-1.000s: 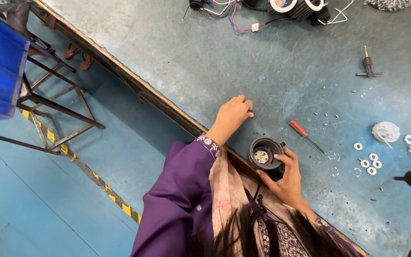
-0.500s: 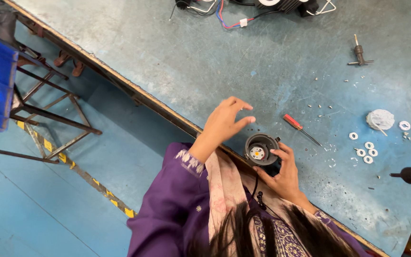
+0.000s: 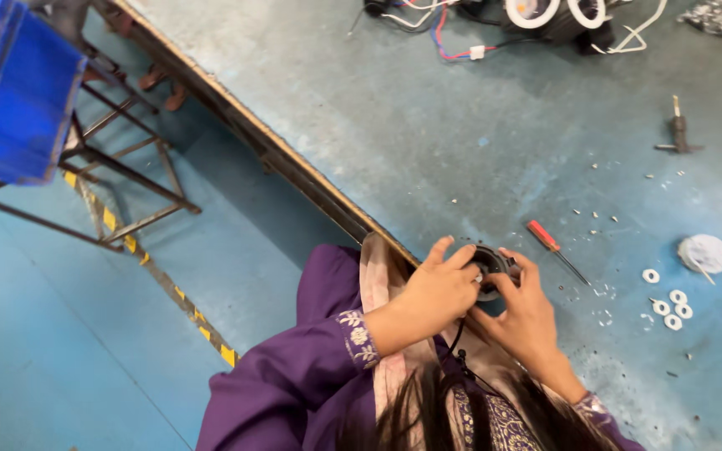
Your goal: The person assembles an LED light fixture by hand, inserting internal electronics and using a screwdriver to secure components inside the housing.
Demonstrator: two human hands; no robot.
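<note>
both hands [image 3: 482, 296] grip round black housing [image 3: 488, 266].

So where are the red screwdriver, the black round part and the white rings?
Screwdriver [image 3: 542, 236], head view, red handle.
Round part [image 3: 490, 260], head view, black rim between the hands.
Rings [image 3: 671, 307], head view, middle of the cluster.

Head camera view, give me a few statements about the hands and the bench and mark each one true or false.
1. Both hands hold the round black part. True: left hand and right hand both grip it.
2. The red-handled screwdriver is in the right hand. False: it lies on the bench, apart from the hand.
3. White rings lie on the bench to the right of the hands. True.
4. The blue bin sits on the bench. False: it rests on a metal stand beside the bench.
</note>
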